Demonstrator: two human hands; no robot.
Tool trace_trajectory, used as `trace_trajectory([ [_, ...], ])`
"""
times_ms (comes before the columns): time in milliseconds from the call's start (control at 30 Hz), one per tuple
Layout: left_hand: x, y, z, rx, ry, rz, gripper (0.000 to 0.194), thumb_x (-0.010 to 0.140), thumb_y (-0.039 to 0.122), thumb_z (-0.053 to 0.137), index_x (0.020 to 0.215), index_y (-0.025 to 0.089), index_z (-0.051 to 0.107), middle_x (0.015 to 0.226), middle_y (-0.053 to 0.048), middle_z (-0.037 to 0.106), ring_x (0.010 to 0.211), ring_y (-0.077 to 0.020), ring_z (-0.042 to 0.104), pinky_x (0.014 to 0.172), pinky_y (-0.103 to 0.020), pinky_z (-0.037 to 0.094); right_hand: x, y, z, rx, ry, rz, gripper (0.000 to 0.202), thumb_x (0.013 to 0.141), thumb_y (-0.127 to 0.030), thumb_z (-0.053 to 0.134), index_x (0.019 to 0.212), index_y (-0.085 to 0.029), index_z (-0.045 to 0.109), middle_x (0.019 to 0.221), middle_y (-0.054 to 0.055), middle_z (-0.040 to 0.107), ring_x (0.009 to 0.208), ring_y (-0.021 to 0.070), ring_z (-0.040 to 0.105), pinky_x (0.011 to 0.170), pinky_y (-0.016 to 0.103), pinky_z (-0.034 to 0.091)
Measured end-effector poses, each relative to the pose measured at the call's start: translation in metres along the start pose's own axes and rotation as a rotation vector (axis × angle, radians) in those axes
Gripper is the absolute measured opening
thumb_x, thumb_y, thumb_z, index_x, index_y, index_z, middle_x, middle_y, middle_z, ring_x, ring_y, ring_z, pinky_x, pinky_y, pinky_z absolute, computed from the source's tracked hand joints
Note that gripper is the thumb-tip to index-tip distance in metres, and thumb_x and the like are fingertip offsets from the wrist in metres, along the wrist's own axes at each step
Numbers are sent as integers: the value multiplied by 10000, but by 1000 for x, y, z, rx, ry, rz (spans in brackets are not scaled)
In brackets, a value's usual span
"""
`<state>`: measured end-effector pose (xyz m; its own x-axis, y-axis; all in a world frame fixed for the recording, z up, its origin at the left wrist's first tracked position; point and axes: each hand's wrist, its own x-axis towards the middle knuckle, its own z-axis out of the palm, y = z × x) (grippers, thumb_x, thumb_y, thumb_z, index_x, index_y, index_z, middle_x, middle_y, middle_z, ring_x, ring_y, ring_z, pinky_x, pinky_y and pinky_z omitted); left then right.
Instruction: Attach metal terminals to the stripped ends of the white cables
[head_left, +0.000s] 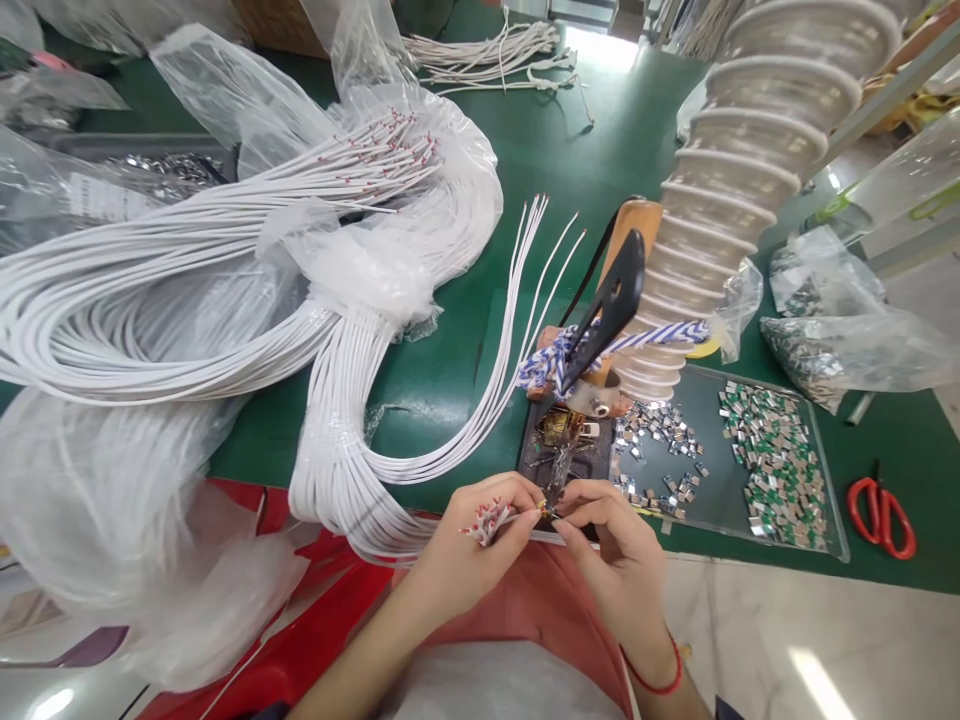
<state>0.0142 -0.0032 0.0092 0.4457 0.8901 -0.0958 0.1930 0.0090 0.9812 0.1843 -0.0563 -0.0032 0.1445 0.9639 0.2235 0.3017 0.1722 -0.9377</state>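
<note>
Cables (489,520) fill your gripping left fingers (516,540), lower centre of the frame. Your right fingers (579,550) pinch a tiny piece (554,515)

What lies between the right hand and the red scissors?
In the head view, the tray: small metal pieces nearer the right hand, a green-and-silver pile nearer the scissors.

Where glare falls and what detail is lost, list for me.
Head view: white glare on the far end of the green table; head view: a bright streak on the floor, lower right; head view: the tiny part between left hand and right hand too small to identify.
</note>
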Motion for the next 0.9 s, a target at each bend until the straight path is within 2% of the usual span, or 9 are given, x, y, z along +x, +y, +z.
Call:
trace_trajectory([
  [67,1,-2,-1,5,-22,19,215,905,131,560,699,181,593,800,-18,696,727,-144,655,711,-226,520,0,3,1,37,37,14,134,920,-121,651,827,-217,649,929,58,705,829,170,698,704,269,596],
  [200,2,-7,-5,42,-71,89,237,914,138,558,682,181,585,779,-22,694,707,-148,648,723,-240,524,-2,10,4,84,118,43,141,979,-188,581,842,-221,584,864,31,619,716,141,614,572,227,515],
  [267,3,-9,-7,53,-90,114,243,918,146,561,679,182,591,768,-21,692,691,-146,642,713,-235,522,-2,10,5,35,107,40,140,976,-206,584,839,-223,561,789,-3,563,645,124,541,542,218,463],
  [333,3,-13,-9,67,-103,129,243,923,158,565,685,183,605,767,-16,691,664,-136,631,692,-218,515,-1,8,5,-31,40,28,87,951,-210,610,875,-224,572,757,-23,536,600,114,484,528,218,433],
  [400,4,-17,-11,93,-109,140,241,930,172,575,695,188,626,768,-9,691,649,-127,628,673,-199,506,2,4,4,-59,-40,1,27,931,-206,623,941,-219,602,798,-6,582,627,121,520,546,226,455],
  [467,5,-22,-12,107,-122,152,240,939,197,586,707,196,649,760,-1,685,648,-124,634,647,-182,495,5,1,3,-65,-91,-56,48,931,-192,608,968,-218,624,857,30,649,738,153,607,635,255,521],
  [600,6,-26,-14,93,-153,167,270,950,259,592,694,200,656,735,-2,680,600,-123,619,564,-168,480,9,2,-1,-90,-124,-171,102,957,-171,569,953,-229,653,874,50,713,840,181,666,760,306,577],
  [733,5,-25,-15,68,-172,111,303,973,311,579,712,187,671,787,-35,706,667,-153,650,605,-194,503,7,6,-4,-73,-156,-194,132,977,-164,558,966,-218,678,896,60,718,845,174,675,761,304,588],
  [900,4,-19,-14,16,-213,109,322,993,317,568,736,172,699,796,-58,715,741,-181,669,709,-248,530,1,11,-6,-64,-155,-199,180,981,-121,536,998,-223,683,880,52,703,819,172,668,711,296,585],
])
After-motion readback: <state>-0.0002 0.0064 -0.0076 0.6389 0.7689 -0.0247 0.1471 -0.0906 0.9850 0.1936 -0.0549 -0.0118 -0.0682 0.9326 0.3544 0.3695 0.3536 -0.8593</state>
